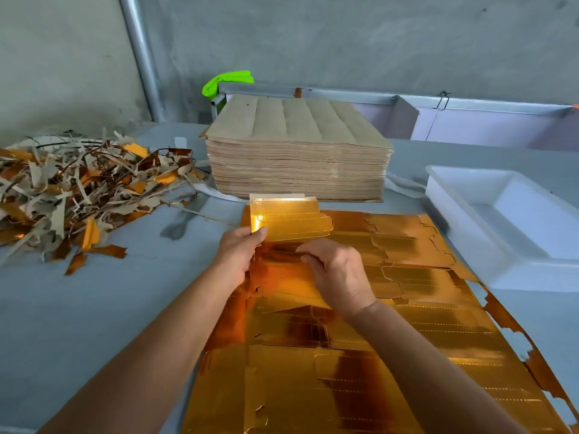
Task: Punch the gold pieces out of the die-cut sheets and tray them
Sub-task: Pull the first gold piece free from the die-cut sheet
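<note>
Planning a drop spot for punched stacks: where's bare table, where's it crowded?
Free: the grey table left of the gold sheet, below the scrap pile; also the white tray, nothing visible inside. Crowded: the centre, where left hand grips a gold piece, right hand on the sheet, cardboard stack behind.

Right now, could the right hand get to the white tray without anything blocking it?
Probably yes. The right hand rests on the gold sheet holding nothing, and the white tray lies just beyond the sheet's right edge, with only flat sheet between them.
</note>
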`<state>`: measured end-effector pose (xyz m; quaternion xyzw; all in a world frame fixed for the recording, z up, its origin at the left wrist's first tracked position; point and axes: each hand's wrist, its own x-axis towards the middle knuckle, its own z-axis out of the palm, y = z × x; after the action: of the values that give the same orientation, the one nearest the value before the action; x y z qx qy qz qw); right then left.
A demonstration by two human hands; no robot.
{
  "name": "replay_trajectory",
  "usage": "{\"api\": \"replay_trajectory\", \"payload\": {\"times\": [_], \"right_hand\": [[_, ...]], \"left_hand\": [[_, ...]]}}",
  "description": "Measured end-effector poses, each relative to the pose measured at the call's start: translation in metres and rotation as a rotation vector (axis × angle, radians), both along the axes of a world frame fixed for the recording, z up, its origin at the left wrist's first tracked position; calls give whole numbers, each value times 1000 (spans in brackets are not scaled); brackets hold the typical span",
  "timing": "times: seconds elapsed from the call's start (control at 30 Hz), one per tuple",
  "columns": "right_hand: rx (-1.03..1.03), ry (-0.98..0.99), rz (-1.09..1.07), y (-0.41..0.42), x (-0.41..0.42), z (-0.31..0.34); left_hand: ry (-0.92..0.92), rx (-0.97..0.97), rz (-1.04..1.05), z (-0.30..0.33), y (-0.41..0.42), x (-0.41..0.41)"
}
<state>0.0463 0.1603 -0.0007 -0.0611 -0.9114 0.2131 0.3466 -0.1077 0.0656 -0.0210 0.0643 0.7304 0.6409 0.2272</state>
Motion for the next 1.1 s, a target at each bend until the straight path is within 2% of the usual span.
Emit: {"api": "replay_trajectory", "payload": {"times": [0.1,0.2,0.37,0.43,0.57,0.67,0.9,1.0,1.1], "right_hand": [[62,88,-6,-9,3,-4],[-15,94,-10,-9,9,-1],[-37,190,9,-9,21,8],[-179,184,-23,-3,26,11],[-682,25,-108,20,29,17],[-840,26,-135,34,19,24],[-904,-88,-19,47,-2,36],[-844,-107,-38,45,-5,34],[-689,-105,-64,43,-4,35]], "left_hand": [[-16,26,69,-2,1,-2],[-27,22,76,-6,-1,-5],[121,-7,112,-12,-6,-8],[107,37,66,-11,-7,-8],[5,184,-94,-5,-13,-9],[-16,232,-227,0,-19,-9],[14,183,-371,10,-21,-4],[21,145,-375,14,-20,-3],[43,168,-318,22,-19,-9]]}}
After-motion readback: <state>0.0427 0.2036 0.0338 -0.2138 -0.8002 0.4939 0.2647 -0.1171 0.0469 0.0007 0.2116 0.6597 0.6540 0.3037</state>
